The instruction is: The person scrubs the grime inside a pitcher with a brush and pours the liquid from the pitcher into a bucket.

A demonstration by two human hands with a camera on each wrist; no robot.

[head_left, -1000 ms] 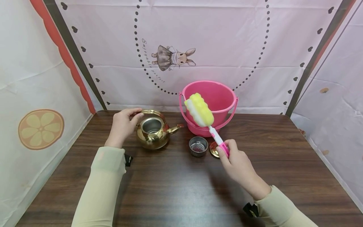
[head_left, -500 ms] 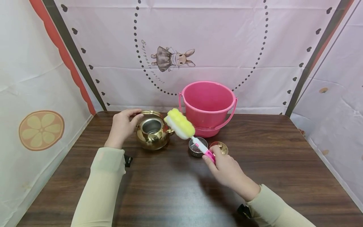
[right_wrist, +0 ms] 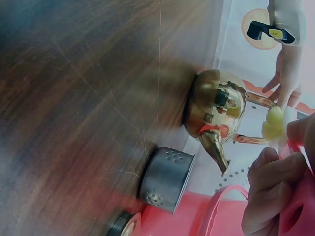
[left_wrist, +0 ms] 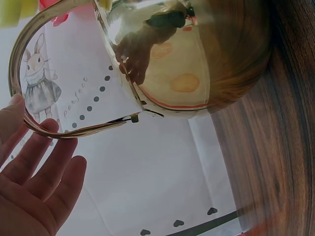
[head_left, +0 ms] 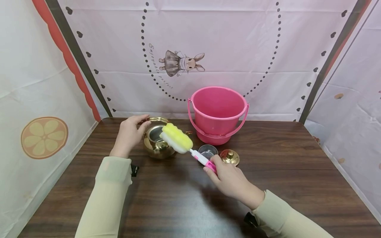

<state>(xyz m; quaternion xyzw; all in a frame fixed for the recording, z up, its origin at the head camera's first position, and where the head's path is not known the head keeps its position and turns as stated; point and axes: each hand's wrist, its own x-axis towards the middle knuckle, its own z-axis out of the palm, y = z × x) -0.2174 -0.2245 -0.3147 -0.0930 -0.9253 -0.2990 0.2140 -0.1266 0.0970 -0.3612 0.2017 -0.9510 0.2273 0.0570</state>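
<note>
A golden teapot stands lidless on the wooden table at the left, its steel inside showing. My left hand pinches the teapot's raised handle between thumb and fingertips. In my right hand is a sponge bottle brush, gripped by its pink and white handle. The brush's yellow and white sponge head points left and up, over the right side of the teapot. It overlaps the pot's rim and hides most of the spout in the head view.
Behind the brush, a pink bucket stands near the table's back edge with its handle down in front. A perforated steel strainer and a golden lid lie before it. Printed cloth encloses the table.
My right hand has carried the sponge brush left and down, from in front of the bucket to the teapot. My left hand has kept its place on the teapot's handle.
</note>
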